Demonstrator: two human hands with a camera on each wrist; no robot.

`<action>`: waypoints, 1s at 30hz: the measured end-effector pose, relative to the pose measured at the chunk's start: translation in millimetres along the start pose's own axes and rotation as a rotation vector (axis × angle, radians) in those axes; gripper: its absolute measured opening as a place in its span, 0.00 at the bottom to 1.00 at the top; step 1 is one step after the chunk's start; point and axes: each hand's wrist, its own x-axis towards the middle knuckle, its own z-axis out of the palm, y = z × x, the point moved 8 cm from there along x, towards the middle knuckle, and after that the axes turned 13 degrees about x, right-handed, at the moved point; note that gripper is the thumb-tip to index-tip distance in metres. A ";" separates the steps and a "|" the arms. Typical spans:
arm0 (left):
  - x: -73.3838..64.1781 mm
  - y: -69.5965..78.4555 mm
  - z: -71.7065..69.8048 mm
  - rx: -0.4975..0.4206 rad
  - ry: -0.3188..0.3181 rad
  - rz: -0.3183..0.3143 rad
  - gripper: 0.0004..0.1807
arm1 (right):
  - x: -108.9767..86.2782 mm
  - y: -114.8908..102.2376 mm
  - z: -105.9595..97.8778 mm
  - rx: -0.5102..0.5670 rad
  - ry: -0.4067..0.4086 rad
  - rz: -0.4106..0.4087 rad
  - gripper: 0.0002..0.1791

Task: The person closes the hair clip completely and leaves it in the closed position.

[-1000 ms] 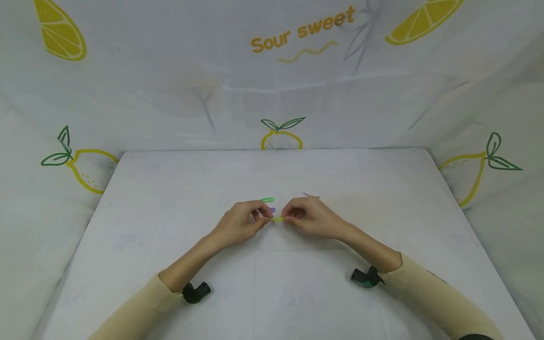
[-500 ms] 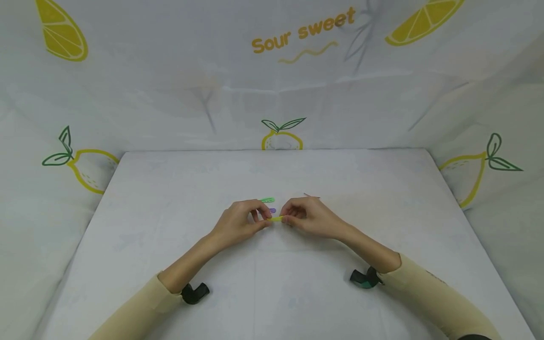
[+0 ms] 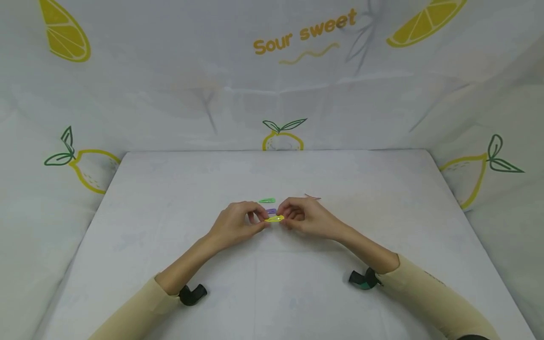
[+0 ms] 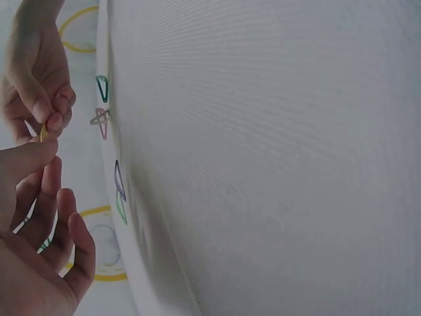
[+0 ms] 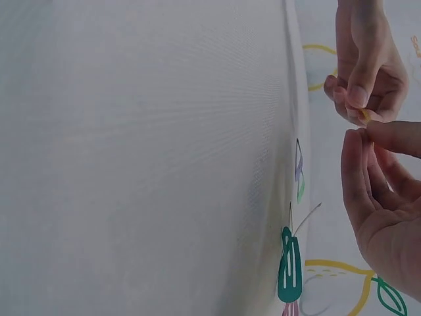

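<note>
Both hands meet over the middle of the table around a small yellow snap hair clip [image 3: 274, 219]. My left hand [image 3: 238, 220] pinches its left end between thumb and fingertips. At the other end, the thumb and fingers of my right hand [image 3: 312, 218] pinch it too. In the left wrist view only a sliver of the yellow clip [image 4: 44, 131] shows between the fingertips. Just behind the hands lie a purple hair clip [image 3: 271, 211], partly covered by the left fingers, and a green hair clip [image 3: 267, 200].
Beyond the right hand lies a thin reddish clip [image 3: 312, 197]. The right wrist view shows a teal snap clip [image 5: 289, 266] with a pink clip [image 5: 290, 309] beside it. White lemon-print cloth [image 3: 170, 108] walls the table [image 3: 272, 283] at the back and sides.
The yellow hair clip has turned so its flat face shows, and more of it is visible between the fingertips. The left fingertips have shifted slightly left, uncovering more of the green clip.
</note>
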 end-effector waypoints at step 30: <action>-6.2 -18.7 12.9 0.074 -0.168 -0.146 0.05 | 9.2 4.8 15.5 -0.211 -0.054 -0.033 0.05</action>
